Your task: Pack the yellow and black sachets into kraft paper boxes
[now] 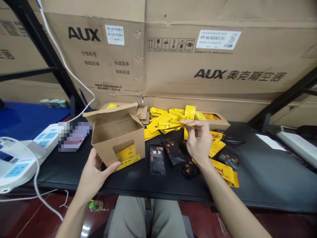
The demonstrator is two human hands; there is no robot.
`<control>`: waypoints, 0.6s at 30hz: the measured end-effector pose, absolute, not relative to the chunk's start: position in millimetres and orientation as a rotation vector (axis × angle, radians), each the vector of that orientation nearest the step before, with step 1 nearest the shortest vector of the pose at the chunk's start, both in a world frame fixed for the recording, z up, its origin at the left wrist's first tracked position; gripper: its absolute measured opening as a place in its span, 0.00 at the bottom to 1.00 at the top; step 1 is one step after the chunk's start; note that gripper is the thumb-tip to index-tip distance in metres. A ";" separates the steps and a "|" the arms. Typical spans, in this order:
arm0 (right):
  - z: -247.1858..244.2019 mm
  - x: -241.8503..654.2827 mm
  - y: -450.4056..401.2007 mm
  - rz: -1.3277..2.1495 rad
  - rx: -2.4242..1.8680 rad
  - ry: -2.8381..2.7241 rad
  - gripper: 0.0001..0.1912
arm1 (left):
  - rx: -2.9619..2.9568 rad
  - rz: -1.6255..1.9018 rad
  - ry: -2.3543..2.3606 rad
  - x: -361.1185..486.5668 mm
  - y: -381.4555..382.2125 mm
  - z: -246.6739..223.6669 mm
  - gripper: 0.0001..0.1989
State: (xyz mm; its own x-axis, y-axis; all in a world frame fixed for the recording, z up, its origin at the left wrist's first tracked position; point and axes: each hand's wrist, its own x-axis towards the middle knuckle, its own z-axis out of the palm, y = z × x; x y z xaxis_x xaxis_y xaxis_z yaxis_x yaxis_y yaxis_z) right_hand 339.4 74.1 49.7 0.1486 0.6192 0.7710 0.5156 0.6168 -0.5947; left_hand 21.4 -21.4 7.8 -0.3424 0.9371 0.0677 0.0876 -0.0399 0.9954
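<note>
Box (105, 148), clasped at eleven o'clock by the left hand (97, 173), needs steadying while the right hand (200, 141), at one, pinches a sachet (185, 124).

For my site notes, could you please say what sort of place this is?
Probably a packing workstation: a windowed carton in the left hand, yellow packets and black packets on a table.

Box (119, 141): matt brn cardbd, smooth. Yel. sachets (160, 119): glossy, film-like, crinkled. Blk sachets (158, 162): film-like, satin sheen. Surface (260, 165): smooth, semi-gloss. Cartons (178, 66): matt cardbd. Strip (46, 137): smooth wht plastic. Trousers (128, 215): matt cloth. Floor (32, 211): glossy.
</note>
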 end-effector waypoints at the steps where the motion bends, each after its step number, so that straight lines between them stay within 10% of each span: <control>1: 56.6 333.3 66.6 0.044 -0.955 -1.491 0.02 | 1.130 1.466 1.493 21.4 -21.0 7.4 0.37; 18: 225.0 183.8 14.7 -0.369 -0.602 -2.656 0.09 | 1.261 1.498 1.463 20.5 -18.8 2.7 0.35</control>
State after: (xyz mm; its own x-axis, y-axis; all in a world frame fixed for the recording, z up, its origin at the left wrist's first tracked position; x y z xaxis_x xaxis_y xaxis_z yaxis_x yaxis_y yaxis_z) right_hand 183.8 14.7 225.0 -0.8313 0.3557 0.4270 0.4586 0.8730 0.1657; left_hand 20.5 -18.8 2.7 -0.2962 0.9391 0.1743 0.1517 -0.1339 0.9793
